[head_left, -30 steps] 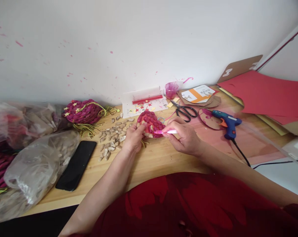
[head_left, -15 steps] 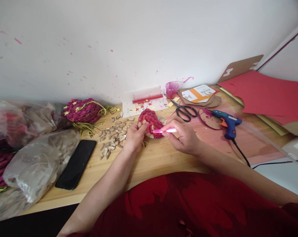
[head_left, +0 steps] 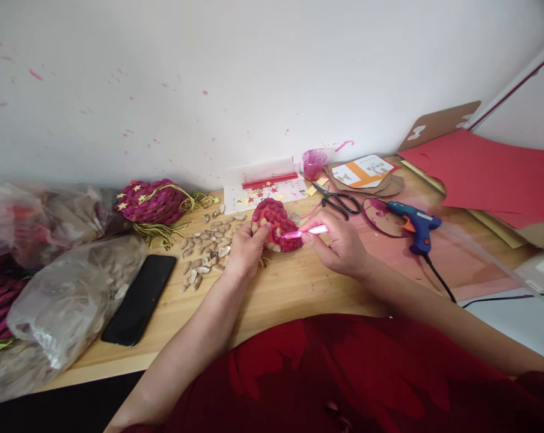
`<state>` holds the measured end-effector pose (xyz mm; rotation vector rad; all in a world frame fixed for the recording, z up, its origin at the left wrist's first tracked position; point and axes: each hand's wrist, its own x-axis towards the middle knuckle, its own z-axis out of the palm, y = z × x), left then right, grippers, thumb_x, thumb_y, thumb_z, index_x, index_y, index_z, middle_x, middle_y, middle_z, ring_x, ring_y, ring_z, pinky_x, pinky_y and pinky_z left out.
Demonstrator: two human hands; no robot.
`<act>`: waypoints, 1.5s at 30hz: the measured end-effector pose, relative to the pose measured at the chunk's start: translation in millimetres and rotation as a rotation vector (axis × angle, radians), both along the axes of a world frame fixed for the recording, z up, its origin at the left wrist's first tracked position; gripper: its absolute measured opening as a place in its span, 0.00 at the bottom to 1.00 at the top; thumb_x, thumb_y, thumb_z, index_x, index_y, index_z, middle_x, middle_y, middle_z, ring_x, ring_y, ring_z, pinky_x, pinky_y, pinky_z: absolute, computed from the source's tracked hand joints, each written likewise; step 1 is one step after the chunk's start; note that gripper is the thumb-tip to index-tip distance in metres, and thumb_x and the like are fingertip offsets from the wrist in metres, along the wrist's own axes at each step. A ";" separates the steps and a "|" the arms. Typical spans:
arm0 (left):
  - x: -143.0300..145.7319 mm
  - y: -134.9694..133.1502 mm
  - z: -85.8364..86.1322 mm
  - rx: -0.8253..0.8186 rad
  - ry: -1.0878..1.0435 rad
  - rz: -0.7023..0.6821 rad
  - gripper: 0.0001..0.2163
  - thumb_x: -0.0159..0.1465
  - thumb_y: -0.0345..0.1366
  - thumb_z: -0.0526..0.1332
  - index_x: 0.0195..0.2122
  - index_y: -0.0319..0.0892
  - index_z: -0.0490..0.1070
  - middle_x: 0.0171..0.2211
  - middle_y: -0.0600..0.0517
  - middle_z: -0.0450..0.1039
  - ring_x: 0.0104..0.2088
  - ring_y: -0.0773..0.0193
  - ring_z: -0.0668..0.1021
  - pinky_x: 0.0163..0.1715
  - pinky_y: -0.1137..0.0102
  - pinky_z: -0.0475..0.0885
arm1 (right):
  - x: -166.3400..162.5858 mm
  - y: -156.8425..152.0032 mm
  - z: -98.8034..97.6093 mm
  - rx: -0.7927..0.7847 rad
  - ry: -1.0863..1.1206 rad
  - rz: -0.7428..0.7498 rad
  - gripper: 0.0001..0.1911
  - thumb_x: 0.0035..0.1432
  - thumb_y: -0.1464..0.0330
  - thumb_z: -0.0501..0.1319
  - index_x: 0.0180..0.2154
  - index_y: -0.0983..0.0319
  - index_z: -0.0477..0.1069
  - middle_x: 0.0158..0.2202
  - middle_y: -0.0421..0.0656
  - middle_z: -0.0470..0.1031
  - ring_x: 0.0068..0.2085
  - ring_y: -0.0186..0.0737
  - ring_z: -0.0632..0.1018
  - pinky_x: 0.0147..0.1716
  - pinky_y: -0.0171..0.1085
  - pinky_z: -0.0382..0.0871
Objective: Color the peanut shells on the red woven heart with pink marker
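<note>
My left hand is closed on the near left edge of a small round piece covered in magenta-painted shells, which rests on the wooden table. My right hand pinches a pale pink brush whose tip touches the right side of that piece. Loose unpainted shells lie scattered just left of my left hand.
A black phone and plastic bags of shells lie at left. A finished magenta piece with stars sits by the wall. Black scissors, a blue glue gun with its cord, a pink cup and red paper are at right.
The brush tip has slid from the lower right of the magenta piece up to its right side. My right hand lifted slightly with it. My left hand kept its hold.
</note>
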<state>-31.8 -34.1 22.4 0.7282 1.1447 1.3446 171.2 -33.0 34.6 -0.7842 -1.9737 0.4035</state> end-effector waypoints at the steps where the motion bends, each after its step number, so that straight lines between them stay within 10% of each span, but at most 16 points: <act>1: 0.1 0.1 -0.1 0.000 -0.001 0.000 0.16 0.46 0.40 0.79 0.30 0.39 0.78 0.22 0.54 0.79 0.20 0.68 0.77 0.24 0.75 0.73 | 0.3 0.4 -0.2 -0.004 0.007 -0.004 0.01 0.67 0.69 0.62 0.40 0.58 0.73 0.35 0.43 0.81 0.37 0.42 0.80 0.38 0.41 0.74; 17: -5.3 -6.4 5.6 0.209 0.355 -0.043 0.12 0.57 0.44 0.74 0.33 0.41 0.80 0.27 0.53 0.80 0.24 0.68 0.74 0.28 0.75 0.71 | -7.4 1.0 16.2 0.020 -0.034 0.043 0.02 0.68 0.69 0.61 0.39 0.57 0.71 0.35 0.42 0.80 0.38 0.43 0.79 0.40 0.42 0.73; 45: -11.1 -1.0 -6.7 0.217 0.357 -0.096 0.14 0.60 0.47 0.72 0.38 0.41 0.80 0.29 0.53 0.79 0.28 0.66 0.76 0.33 0.72 0.72 | -5.8 20.8 18.5 -0.212 0.128 0.072 0.03 0.68 0.67 0.62 0.39 0.59 0.71 0.29 0.39 0.80 0.31 0.37 0.79 0.33 0.36 0.70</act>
